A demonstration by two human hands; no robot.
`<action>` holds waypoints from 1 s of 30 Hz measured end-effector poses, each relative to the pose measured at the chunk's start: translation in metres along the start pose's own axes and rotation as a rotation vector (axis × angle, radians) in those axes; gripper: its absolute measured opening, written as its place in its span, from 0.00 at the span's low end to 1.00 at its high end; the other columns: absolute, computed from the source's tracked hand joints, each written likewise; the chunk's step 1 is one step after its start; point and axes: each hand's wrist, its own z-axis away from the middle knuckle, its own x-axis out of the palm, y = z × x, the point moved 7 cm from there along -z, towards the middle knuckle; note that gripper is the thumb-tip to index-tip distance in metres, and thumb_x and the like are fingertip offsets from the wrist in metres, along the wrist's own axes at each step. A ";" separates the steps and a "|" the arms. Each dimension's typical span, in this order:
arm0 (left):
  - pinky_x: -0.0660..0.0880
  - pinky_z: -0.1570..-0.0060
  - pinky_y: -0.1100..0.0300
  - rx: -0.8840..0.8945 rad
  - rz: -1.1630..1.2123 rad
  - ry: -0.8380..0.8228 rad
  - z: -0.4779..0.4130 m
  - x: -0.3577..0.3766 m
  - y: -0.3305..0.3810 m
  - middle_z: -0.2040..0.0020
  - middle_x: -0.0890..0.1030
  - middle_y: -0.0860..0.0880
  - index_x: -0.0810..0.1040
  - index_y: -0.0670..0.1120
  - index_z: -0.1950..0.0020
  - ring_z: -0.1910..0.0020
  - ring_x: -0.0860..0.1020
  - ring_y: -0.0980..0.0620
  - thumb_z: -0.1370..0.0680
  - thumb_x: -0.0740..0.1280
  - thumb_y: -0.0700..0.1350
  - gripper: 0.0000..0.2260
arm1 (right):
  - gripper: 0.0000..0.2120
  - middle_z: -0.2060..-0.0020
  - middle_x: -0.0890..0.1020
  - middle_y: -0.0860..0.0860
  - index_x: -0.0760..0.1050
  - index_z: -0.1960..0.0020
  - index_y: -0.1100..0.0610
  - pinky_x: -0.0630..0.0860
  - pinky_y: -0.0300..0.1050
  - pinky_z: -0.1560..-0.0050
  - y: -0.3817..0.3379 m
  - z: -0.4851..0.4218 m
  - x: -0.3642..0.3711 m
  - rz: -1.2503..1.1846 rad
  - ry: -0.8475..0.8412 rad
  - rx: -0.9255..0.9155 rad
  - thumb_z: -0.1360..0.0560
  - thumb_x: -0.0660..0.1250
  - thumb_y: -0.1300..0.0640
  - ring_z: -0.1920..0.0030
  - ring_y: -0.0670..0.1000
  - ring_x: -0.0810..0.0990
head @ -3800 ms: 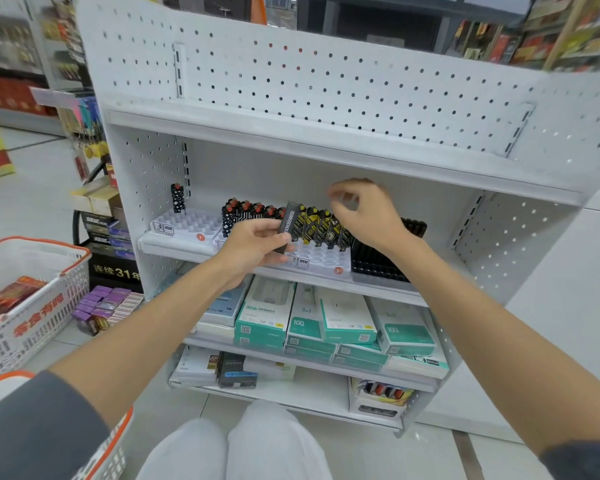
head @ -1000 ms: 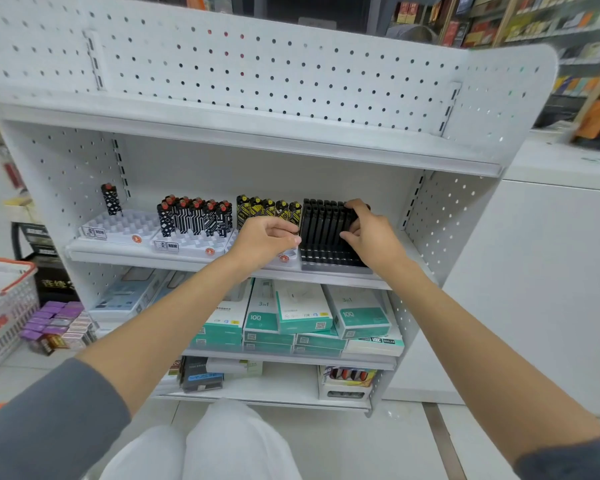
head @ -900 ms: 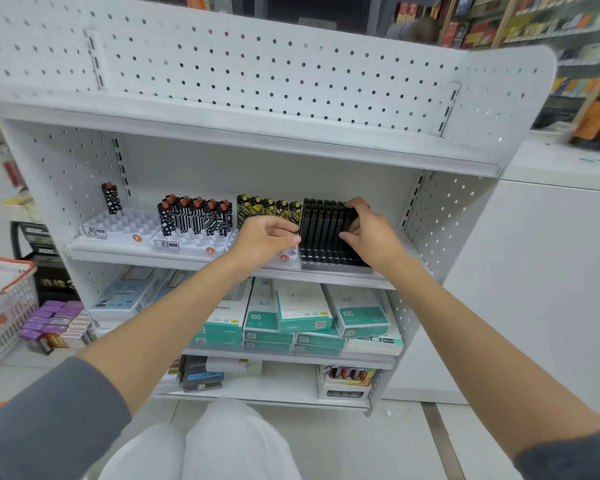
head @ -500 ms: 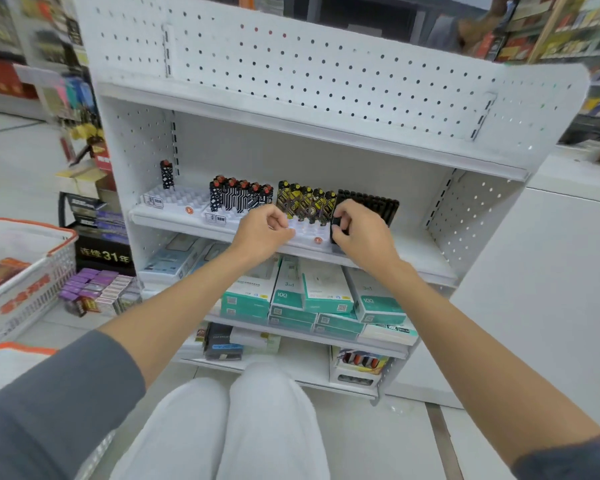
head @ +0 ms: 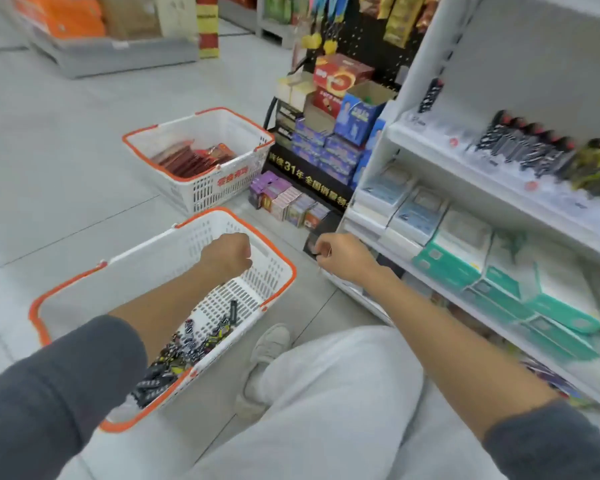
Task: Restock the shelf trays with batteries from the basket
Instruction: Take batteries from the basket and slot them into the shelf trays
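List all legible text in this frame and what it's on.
"31年 全国销量领": gold print on the black display base; the characters before and after it are unclear.
Red characters on the far basket: too blurred to read.
Print on the red box, shelf tray labels and teal boxes: too blurred or small to read.

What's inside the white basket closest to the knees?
Loose batteries lie piled at its near end, black-and-white and yellow patterned, with one black battery apart. The left forearm covers part of the basket floor, so more may hide there.
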 end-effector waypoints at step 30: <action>0.42 0.28 0.33 -0.378 -0.262 -0.661 0.065 0.248 -0.350 0.25 0.26 0.44 0.26 0.57 0.25 0.24 0.30 0.41 0.42 0.79 0.65 0.68 | 0.11 0.51 0.81 0.50 0.78 0.44 0.54 0.79 0.52 0.50 -0.077 -0.157 0.321 -0.164 -0.557 -0.194 0.25 0.65 0.62 0.55 0.50 0.79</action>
